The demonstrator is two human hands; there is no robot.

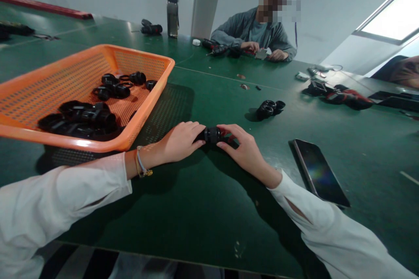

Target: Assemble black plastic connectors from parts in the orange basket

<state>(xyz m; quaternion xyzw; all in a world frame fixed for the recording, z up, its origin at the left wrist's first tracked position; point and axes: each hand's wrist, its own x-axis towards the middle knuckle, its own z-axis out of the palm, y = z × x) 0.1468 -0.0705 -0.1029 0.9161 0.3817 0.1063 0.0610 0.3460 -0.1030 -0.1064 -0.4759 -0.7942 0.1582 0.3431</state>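
Observation:
A black cylindrical part [212, 134] lies level between my two hands, just above or on the green table. My left hand [185, 140] wraps round its left end, thumb and fingers closed. At its right end my right hand [244, 144] grips with curled thumb and fingers. An orange basket [144, 120] to the left holds several black parts [81, 115]. Beyond my right hand sit more black cylindrical pieces [269, 109], close together on the table.
A dark phone [319, 172] lies right of my right hand. Across the green table [209, 218] a person [262, 30] handles a small pale object. Tools [218, 49], a bottle [172, 15] and red-black items [347, 96] lie farther off.

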